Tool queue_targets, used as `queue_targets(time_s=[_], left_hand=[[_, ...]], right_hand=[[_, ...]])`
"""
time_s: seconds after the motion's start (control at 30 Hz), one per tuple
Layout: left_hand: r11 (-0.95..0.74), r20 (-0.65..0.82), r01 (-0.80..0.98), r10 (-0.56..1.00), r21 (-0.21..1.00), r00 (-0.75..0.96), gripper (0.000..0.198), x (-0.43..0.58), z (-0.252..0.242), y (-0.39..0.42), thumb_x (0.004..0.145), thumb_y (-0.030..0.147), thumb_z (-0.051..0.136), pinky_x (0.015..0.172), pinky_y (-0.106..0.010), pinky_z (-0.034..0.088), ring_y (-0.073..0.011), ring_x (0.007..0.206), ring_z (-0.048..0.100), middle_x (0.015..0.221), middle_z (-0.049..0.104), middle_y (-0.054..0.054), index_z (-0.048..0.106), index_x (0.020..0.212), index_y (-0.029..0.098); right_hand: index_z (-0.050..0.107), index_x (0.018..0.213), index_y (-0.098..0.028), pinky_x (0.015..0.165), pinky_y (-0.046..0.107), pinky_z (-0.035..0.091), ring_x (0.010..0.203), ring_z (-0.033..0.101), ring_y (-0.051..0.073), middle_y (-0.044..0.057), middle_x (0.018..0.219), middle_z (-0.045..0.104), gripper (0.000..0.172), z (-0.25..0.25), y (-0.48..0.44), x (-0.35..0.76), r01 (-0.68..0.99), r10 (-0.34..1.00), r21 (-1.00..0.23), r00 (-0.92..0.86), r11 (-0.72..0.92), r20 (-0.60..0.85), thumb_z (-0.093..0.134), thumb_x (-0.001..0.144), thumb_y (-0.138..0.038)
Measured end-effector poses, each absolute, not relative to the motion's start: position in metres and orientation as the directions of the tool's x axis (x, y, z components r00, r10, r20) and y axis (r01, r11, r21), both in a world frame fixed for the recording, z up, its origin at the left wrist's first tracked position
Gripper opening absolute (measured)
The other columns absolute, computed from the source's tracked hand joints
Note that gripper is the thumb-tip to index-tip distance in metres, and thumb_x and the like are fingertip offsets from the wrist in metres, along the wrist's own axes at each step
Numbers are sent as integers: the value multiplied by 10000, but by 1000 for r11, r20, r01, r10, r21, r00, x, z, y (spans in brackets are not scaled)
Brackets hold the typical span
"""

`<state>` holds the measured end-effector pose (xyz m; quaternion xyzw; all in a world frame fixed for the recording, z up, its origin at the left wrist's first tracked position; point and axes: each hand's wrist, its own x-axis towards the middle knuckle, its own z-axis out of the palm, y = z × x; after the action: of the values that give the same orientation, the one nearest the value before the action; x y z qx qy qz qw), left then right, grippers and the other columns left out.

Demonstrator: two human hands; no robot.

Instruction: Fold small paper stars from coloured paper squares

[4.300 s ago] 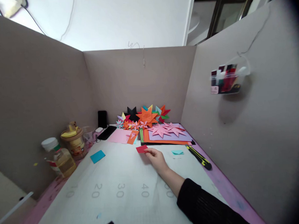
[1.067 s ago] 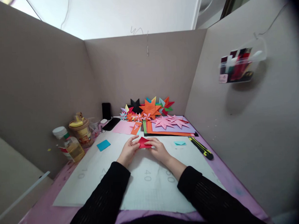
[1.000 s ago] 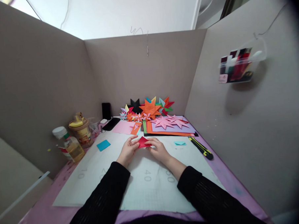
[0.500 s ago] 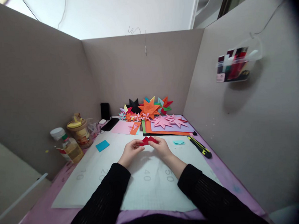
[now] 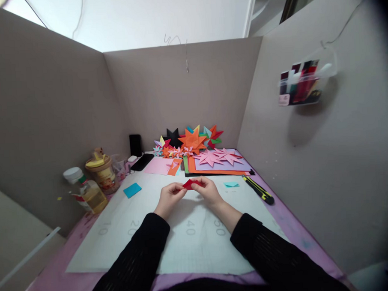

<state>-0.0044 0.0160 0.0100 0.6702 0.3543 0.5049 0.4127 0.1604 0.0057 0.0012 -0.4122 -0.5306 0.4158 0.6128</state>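
A small red paper (image 5: 189, 184), folded into a triangle shape, is held above the white gridded mat (image 5: 126, 225). My left hand (image 5: 169, 198) pinches its left end with closed fingers. My right hand (image 5: 208, 192) pinches its right end, fingers curled. Both sleeves are black. A blue paper square (image 5: 132, 190) lies on the mat to the left of my hands, and a small light-blue folded piece (image 5: 231, 184) lies to the right.
Folded paper stars (image 5: 192, 142) and coloured sheets (image 5: 219, 166) fill the back of the desk. A yellow-black utility knife (image 5: 258, 190) lies at the right. A bottle (image 5: 83, 194), a jar (image 5: 102, 174), a phone (image 5: 142, 162) stand at the left. Cardboard walls surround the desk; a pen holder (image 5: 302, 83) hangs right.
Earlier only my right hand touched the flat red square on the mat. Both hands now hold it lifted, and it has been folded into a narrower triangle.
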Motion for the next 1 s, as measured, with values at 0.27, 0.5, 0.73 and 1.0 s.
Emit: queue_targets(time_s=[0.27, 0.5, 0.73, 1.0], left_hand=[[-324, 310, 34, 927, 946, 209, 183, 0, 8, 16, 654, 319, 684, 610, -248, 422, -132, 640, 548, 743, 637, -37, 621, 655, 147], [-298, 297, -21, 938, 954, 179, 214, 5, 6, 14, 637, 329, 702, 638, -251, 425, -142, 668, 553, 748, 632, -38, 597, 617, 144], [-312, 316, -48, 937, 949, 149, 221, 5, 7, 15, 639, 314, 692, 690, -274, 429, -156, 708, 564, 752, 624, -46, 561, 564, 152], [-338, 337, -26, 925, 941, 176, 213, 4, 7, 13, 657, 293, 673, 660, -258, 420, -144, 691, 557, 744, 613, -40, 542, 560, 155]], right_hand=[[455, 559, -175, 523, 222, 345, 491, 410, 83, -67, 515, 465, 297, -5, 11, 160, -151, 933, -927, 161, 344, 320, 703, 620, -327], [457, 575, -175, 539, 231, 365, 513, 434, 92, -54, 540, 485, 298, -5, 10, 158, -147, 924, -926, 217, 349, 314, 701, 625, -339], [437, 566, -183, 523, 230, 385, 500, 440, 90, -54, 537, 492, 323, -8, 13, 155, -207, 926, -922, 261, 328, 271, 715, 594, -346], [609, 758, -165, 592, 252, 428, 600, 533, 124, -5, 655, 598, 226, 0, 8, 158, -194, 963, -944, 78, 267, 257, 698, 615, -315]])
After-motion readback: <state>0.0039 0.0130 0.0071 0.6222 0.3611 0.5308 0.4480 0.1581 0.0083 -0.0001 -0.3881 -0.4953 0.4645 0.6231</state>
